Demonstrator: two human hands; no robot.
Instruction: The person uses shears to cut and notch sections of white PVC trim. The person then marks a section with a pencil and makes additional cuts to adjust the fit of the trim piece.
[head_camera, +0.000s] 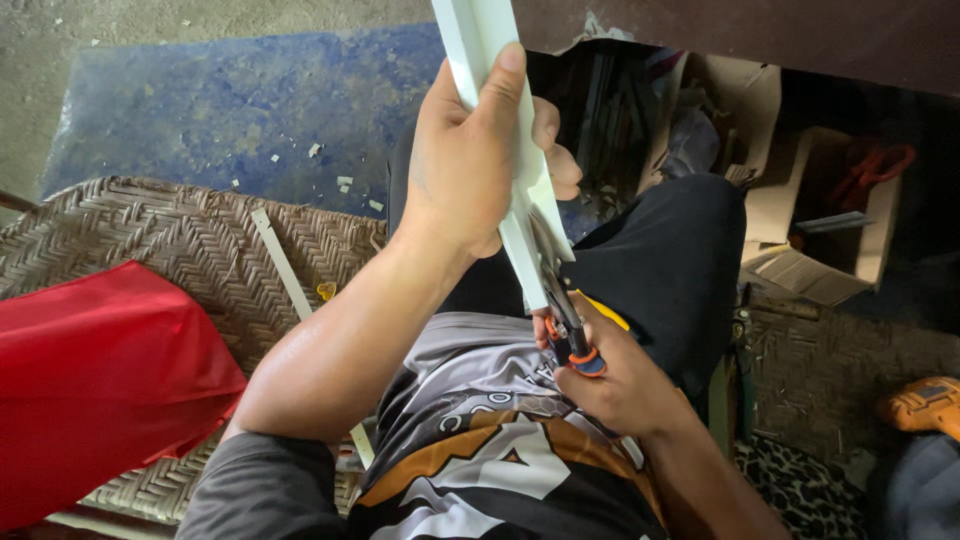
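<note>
My left hand (478, 160) grips a long white angled strip (490, 40) that runs from the top of the view down toward my lap. My right hand (610, 375) is closed around the blue and orange handles of a pair of snips (572, 345). The metal jaws of the snips bite into the lower end of the white strip, just below my left hand. I sit with a black-trousered knee (670, 260) raised behind the strip.
A woven mat (180, 230) lies at my left with a red sheet (90, 370) and a thin white offcut (285, 270) on it. Cardboard boxes (800, 230) of tools stand under a bench at right. An orange power tool (925, 402) rests at far right.
</note>
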